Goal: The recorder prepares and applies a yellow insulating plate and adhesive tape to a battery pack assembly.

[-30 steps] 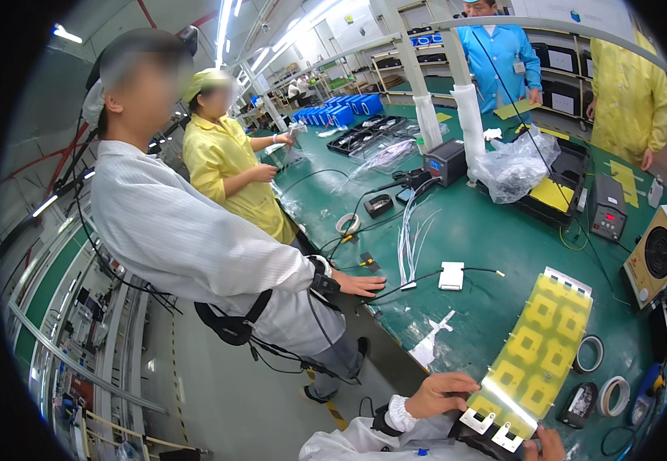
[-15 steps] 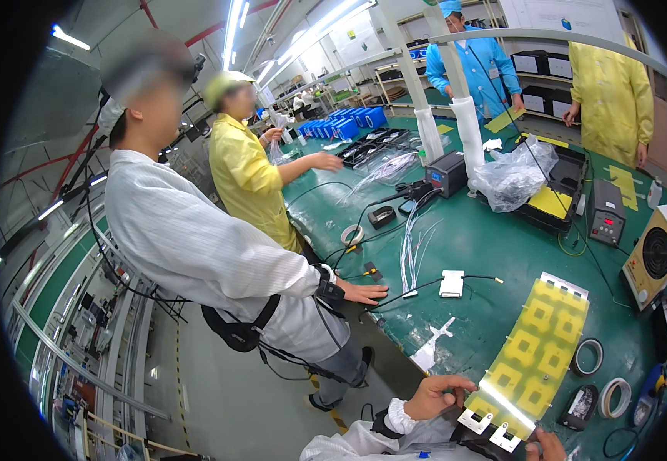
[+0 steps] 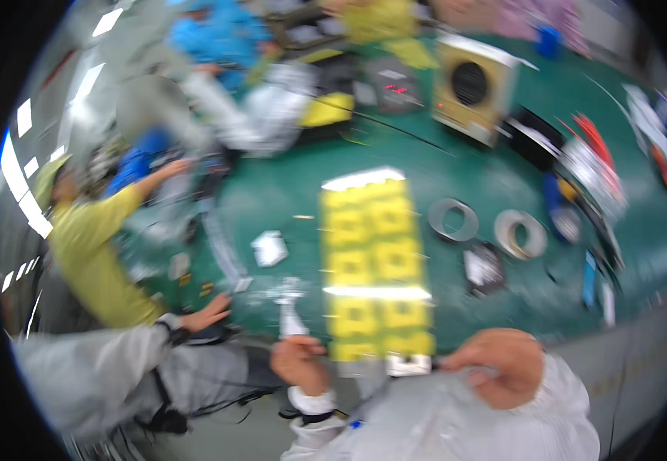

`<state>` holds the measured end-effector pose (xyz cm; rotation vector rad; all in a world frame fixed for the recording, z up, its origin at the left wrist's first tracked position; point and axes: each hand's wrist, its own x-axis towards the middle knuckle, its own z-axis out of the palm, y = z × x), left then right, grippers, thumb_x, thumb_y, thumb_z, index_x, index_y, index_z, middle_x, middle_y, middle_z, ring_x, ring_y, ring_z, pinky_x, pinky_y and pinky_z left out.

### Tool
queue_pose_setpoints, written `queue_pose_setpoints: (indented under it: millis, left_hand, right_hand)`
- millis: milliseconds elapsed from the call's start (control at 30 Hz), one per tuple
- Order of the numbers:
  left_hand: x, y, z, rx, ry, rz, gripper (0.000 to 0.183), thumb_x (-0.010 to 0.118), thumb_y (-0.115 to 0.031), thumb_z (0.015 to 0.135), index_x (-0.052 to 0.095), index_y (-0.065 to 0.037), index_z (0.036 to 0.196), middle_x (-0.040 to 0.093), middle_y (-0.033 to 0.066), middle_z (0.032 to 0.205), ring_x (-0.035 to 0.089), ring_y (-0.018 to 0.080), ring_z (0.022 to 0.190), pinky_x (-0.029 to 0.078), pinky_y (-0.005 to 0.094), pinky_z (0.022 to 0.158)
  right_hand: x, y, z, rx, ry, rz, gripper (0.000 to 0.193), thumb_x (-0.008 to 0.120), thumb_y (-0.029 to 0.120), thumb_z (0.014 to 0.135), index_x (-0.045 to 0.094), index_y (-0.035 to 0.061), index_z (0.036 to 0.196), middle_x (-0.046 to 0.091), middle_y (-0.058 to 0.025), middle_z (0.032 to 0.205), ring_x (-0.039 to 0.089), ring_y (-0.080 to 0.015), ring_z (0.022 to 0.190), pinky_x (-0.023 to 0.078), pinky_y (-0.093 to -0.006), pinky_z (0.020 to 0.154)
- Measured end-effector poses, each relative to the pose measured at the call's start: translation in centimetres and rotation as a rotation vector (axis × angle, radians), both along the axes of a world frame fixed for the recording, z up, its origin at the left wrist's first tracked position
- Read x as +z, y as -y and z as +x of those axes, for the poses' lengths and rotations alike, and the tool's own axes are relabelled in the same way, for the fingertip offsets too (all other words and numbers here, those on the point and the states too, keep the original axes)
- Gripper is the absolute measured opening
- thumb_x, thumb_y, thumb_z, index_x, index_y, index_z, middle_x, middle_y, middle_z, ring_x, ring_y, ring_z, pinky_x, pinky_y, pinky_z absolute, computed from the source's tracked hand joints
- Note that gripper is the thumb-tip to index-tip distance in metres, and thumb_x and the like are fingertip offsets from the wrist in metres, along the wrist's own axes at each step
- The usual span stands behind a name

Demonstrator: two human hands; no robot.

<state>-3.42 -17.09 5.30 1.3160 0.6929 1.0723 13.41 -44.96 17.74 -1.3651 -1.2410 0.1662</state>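
Observation:
A long yellow panel (image 3: 375,265) with square cut-outs lies on the green table, a white strip at its far end and a white metal tab (image 3: 409,364) at its near end. Beside the near left corner is my left hand (image 3: 301,364), fingers curled together; blur hides what they hold, if anything. My right hand (image 3: 500,365) is at the near right corner, closed, with index finger and thumb at the panel's edge. Head motion smears the whole picture.
Right of the panel are a grey tape roll (image 3: 452,220), a pale tape roll (image 3: 519,234), a dark small box (image 3: 485,269) and a beige fan unit (image 3: 472,86). A white box (image 3: 269,249) lies left. Another person's hand (image 3: 207,313) rests on the table edge; more people stand around.
The view has swung right, so the panel now sits mid-picture and more of the table's right side shows. My right hand has come fully into view at the panel's near right corner.

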Motion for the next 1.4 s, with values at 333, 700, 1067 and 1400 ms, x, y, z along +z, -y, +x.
queue_pose_setpoints:
  millis: [333, 700, 1067, 1400]
  left_hand:
    - [2.8, 0.8, 3.8, 0.048, 0.03, 0.104, 0.028, 0.042, -0.028, 0.102, 0.052, -0.002, 0.101, 0.058, 0.0093, 0.087, 0.048, 0.0104, 0.06, 0.04, 0.0217, 0.056]
    - [4.4, -0.6, 3.1, 0.04, 0.005, 0.209, 0.023, 0.045, -0.017, 0.101, 0.058, 0.0, 0.108, 0.066, 0.0112, 0.089, 0.056, 0.0125, 0.062, 0.044, 0.0229, 0.055]
    - [3.4, -4.1, 3.7, -0.015, 0.012, 0.213, 0.046, 0.045, -0.034, 0.104, 0.063, 0.002, 0.082, 0.066, 0.0105, 0.077, 0.056, 0.0132, 0.06, 0.043, 0.0254, 0.058]
    - [2.2, -5.2, -0.8, 0.156, 0.016, 0.063, 0.042, 0.047, -0.028, 0.104, 0.054, -0.002, 0.072, 0.061, 0.0079, 0.077, 0.051, 0.0108, 0.063, 0.041, 0.0252, 0.06]
  right_hand:
    - [4.2, -1.7, -4.0, 0.269, -0.082, 0.423, 0.041, 0.06, 0.011, 0.087, 0.056, -0.003, 0.125, 0.056, -0.0107, 0.078, 0.058, -0.0245, 0.066, 0.049, -0.0338, 0.055]
    - [0.1, 4.8, 1.6, 0.063, 0.06, 0.187, 0.036, 0.062, 0.001, 0.083, 0.064, -0.0007, 0.119, 0.07, -0.0079, 0.097, 0.066, -0.0223, 0.072, 0.052, -0.0324, 0.061]
    - [-6.1, 7.3, 0.7, -0.581, -0.333, 0.008, 0.03, 0.051, 0.002, 0.094, 0.059, -0.0043, 0.122, 0.071, -0.0149, 0.084, 0.067, -0.0205, 0.067, 0.055, -0.0327, 0.065]
    - [-9.8, 10.9, 5.9, -1.028, -0.414, -0.245, 0.023, 0.055, 0.012, 0.098, 0.059, -0.0029, 0.081, 0.066, -0.0091, 0.073, 0.059, -0.0117, 0.065, 0.049, -0.0279, 0.063]
